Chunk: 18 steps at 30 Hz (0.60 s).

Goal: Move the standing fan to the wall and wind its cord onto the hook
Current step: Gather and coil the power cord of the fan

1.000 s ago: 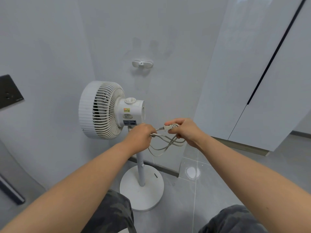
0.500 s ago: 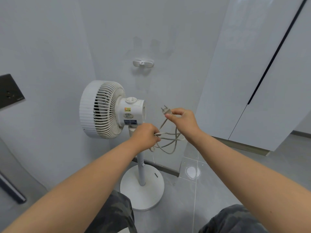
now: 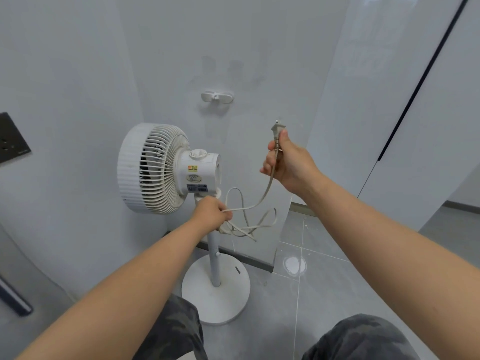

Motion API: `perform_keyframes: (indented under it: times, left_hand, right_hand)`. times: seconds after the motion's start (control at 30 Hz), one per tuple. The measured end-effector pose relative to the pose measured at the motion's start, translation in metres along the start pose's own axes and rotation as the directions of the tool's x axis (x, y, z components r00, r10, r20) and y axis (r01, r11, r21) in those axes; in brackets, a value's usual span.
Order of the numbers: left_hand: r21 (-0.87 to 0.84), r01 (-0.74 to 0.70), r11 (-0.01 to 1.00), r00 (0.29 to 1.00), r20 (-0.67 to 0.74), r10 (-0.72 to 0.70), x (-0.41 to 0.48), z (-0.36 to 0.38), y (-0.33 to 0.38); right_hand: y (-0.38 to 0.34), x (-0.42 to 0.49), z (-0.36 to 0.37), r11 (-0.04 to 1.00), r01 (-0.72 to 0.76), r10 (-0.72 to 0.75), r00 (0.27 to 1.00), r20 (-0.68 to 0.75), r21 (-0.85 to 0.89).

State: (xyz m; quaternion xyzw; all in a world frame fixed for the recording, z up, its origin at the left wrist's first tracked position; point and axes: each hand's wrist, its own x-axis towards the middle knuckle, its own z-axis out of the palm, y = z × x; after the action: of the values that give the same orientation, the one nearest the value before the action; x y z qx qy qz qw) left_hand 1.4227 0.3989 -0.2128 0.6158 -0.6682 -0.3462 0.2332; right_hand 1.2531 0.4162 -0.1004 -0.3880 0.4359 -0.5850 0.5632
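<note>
Grey walls meet in a corner, pale grey tile floor (image 3: 324,281) below, glossy white cabinet doors (image 3: 415,100) on the right with a dark vertical gap between them. White hook (image 3: 217,96) is fixed on the back wall, two prongs spread left and right, nothing on it. Dark switch plate (image 3: 11,141) sits on the left wall.

White standing fan (image 3: 166,168) is in the corner close to the back wall, below and left of the hook. It stands upright: pole (image 3: 214,253) vertical, round base (image 3: 215,300) flat on the tiles. Fan head is turned sideways, grille facing the left wall, motor housing with stickers pointing right.

Left hand (image 3: 211,213) is closed in a fist round a bunch of the cord (image 3: 249,222), just under the fan head and in front of the pole; cannot tell if it touches the pole. Several loose loops hang from the fist to its right, clear of the floor.

Right hand (image 3: 288,162) is raised, up and right of the left one, hands well apart. Its fingers and thumb are curled round the cord just below the plug (image 3: 278,128). Plug sticks up out of the fist, long axis near vertical, prongs pointing up, lower than the hook and to its right, not touching it. One run of cord slopes from the right hand down-left to the left fist, slack.

Camouflage-print shorts (image 3: 176,331) show at the bottom edge.
</note>
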Motion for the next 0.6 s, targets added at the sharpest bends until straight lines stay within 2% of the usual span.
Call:
perform_keyframes:
  times: [0.1,0.2,0.37,0.47,0.6]
  left_hand:
    - [-0.28,0.043,0.959,0.999,0.021,-0.039,-0.002,-0.003,0.004]
    - [-0.503,0.102,0.858,0.988,0.15,-0.029,-0.005,-0.01,0.011]
    - [-0.656,0.185,0.732,0.934,0.349,0.077,-0.01,-0.027,0.01]
    - [-0.714,0.21,0.668,0.905,0.401,0.144,-0.013,-0.032,0.009]
    - [-0.714,0.197,0.671,0.902,0.4,0.161,-0.014,-0.035,0.007]
  right_hand:
    - [0.002,0.002,-0.005,0.948,0.096,-0.125,0.989,-0.078,-0.303]
    - [0.005,0.004,-0.014,0.871,0.12,-0.212,0.966,-0.145,-0.476]
    - [0.01,0.012,-0.037,0.936,0.029,-0.123,0.962,-0.246,-0.352]
    - [0.016,0.016,-0.045,0.903,0.016,-0.132,0.961,-0.242,-0.429]
    - [0.024,0.016,-0.048,0.81,0.038,-0.18,0.966,-0.186,-0.585]
